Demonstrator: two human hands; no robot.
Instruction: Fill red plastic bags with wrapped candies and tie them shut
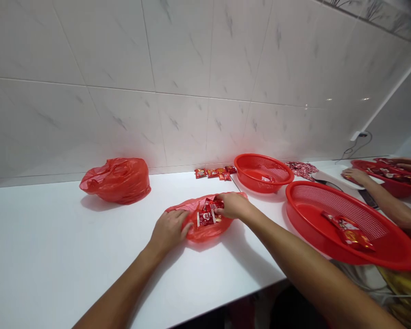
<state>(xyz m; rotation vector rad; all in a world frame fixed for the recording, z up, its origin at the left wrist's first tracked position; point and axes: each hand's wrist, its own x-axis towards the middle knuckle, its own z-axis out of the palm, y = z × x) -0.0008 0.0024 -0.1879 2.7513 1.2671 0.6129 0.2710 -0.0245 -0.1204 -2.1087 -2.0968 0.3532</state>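
An opened red plastic bag (205, 235) lies on the white table in front of me, with several small red printed packets (206, 217) inside. At its left rim, my left hand (169, 227) grips the bag's edge, thumb over the near side. My right hand (233, 204) reaches in from the right, its fingers closed on a red packet among the others; the fingertips are partly hidden. A second red plastic bag (121, 181), full and gathered at the top, sits by the wall to the left.
Several red packets (212, 173) lie along the tiled wall. A small red basket (263, 183) and a larger one (315, 228) with packets stand to the right. Farther right, another person's hands (356, 176) are at a red basin (390, 185). The table's front edge runs below my right arm.
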